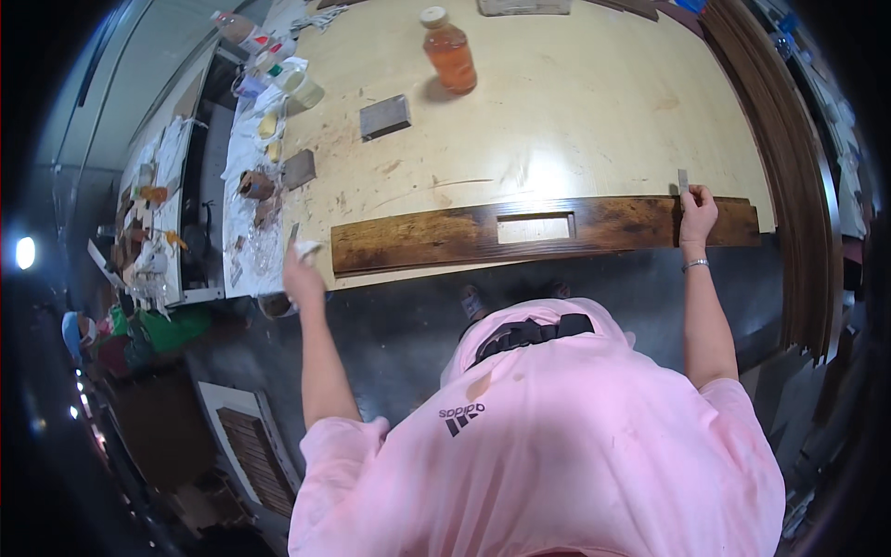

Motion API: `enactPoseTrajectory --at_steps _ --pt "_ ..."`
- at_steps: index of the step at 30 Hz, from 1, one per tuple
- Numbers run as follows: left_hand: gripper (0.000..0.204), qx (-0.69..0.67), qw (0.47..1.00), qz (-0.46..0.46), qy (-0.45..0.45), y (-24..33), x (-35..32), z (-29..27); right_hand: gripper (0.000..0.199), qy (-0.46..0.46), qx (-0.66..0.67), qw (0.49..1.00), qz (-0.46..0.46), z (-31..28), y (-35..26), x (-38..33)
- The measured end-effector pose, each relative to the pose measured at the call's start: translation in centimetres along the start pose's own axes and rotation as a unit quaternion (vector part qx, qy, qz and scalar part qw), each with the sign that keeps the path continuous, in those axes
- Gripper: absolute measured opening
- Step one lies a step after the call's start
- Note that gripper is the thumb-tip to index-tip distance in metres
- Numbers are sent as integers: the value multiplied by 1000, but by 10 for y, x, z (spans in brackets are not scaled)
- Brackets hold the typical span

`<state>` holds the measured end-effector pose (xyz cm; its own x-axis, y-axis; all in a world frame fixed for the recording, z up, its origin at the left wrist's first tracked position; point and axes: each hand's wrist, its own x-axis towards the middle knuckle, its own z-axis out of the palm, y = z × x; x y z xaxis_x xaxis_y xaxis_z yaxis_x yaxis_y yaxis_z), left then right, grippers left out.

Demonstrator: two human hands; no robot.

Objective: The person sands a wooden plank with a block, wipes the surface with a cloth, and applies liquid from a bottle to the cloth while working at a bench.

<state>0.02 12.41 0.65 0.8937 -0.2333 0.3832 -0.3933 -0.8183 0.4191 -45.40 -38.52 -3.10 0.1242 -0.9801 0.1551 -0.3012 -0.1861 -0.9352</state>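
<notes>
A long dark-brown stained wooden board (418, 239) lies along the table's near edge, with a rectangular cut-out right of its middle. Over the board's right part, my right hand (698, 218) is closed in a pinch on a small flat grey strip (683, 180), which sticks up past the far edge. Off the board's left end is my left hand (303, 277), closed and blurred. A white scrap, perhaps cloth or paper (307, 249), and a thin dark tip show at its fingers; what exactly it grips I cannot make out.
On the pale tabletop (557, 121) stand a bottle of amber liquid (450, 58) and two grey blocks (385, 118). Bottles, a brown-stained tin (256, 185) and white sheeting line the left edge. Long brown boards (789, 186) stack along the right side.
</notes>
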Motion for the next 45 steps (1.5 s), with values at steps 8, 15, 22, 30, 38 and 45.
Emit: enactPoseTrajectory --at_steps 8,15,22,30,38,45 --pt "57 -296 910 166 -237 184 -96 13 27 -328 241 907 103 103 -142 -136" --pt "25 -469 777 98 -408 230 -118 19 49 -462 242 844 124 127 -163 -171" --pt "21 -490 736 -61 -463 238 -109 28 98 -297 -381 837 -258 34 -83 -133" --pt "22 -325 793 194 -477 233 -111 26 71 -181 -390 852 -300 40 -58 -159" --pt "30 -446 669 56 -591 192 -108 16 16 -96 -326 868 -363 52 -79 -134" --pt "24 -339 689 176 -617 169 -92 31 24 -159 -260 912 -276 54 -150 -139"
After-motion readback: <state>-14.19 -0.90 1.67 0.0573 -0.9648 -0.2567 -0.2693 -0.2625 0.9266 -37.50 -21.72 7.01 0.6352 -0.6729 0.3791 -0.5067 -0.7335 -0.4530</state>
